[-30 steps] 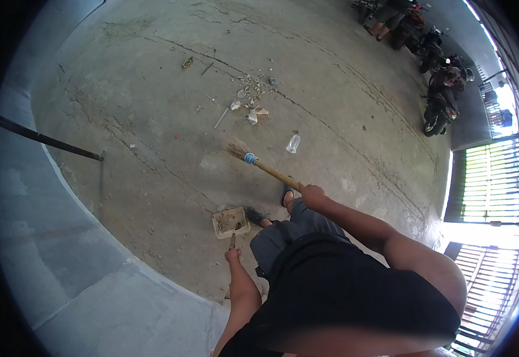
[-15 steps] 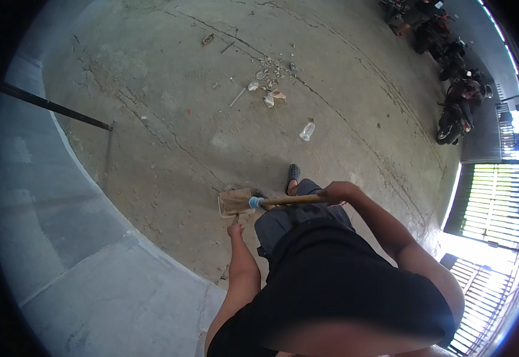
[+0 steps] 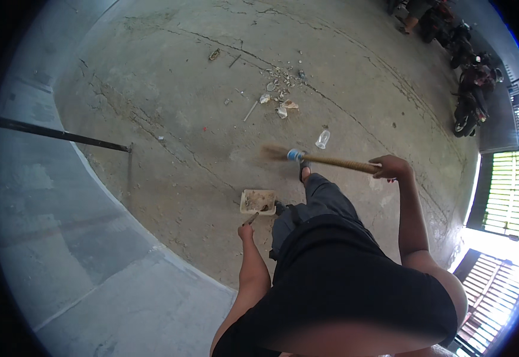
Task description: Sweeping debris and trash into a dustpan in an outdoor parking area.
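Observation:
My left hand [image 3: 246, 230] is closed round the short handle of a pale, boxy dustpan [image 3: 259, 194], whose tray holds some dirt and lies low by my feet. In my right hand [image 3: 390, 167] is the handle end of a broom [image 3: 337, 161] with a light blue collar. Its brown bristles are smeared by motion and point left, over the floor ahead of the dustpan. Just beyond the broom lies a clear plastic cup [image 3: 322, 139]. Farther off is a pile of small debris [image 3: 280, 80], with crumpled white and brown scraps [image 3: 283, 110] beside it.
A dark metal pole [image 3: 63, 134] juts in from the grey wall [image 3: 111, 268] on the left. Parked motorcycles [image 3: 471, 98] line the right side, with a person [image 3: 411, 21] near the far ones. A barred gate [image 3: 509, 190] stands at right. Cracks run across the concrete floor [image 3: 176, 89].
The broom has lifted out of the dustpan and swung forward, with my right hand moving forward and right. My view has shifted slightly; the dustpan now shows its tray uncovered.

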A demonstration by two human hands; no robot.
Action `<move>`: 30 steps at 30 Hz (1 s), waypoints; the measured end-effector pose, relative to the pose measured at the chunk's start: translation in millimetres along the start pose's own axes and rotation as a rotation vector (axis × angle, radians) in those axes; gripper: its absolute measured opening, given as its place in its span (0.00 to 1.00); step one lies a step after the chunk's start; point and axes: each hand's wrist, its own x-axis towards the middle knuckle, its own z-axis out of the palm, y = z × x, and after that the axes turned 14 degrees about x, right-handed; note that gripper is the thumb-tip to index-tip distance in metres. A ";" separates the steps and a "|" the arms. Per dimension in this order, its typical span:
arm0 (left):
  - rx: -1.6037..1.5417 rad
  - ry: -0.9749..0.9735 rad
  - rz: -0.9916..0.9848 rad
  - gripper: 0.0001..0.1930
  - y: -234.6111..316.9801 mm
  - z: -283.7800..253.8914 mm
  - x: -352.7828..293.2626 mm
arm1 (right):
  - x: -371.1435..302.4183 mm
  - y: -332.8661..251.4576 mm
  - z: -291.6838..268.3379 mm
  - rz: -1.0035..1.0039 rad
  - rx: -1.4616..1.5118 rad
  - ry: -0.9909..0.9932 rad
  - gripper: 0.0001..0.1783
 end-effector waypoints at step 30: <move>0.520 0.011 0.129 0.19 469.7 208.0 27.5 | 246.7 -11.6 -192.6 -0.001 -0.221 -0.040 0.39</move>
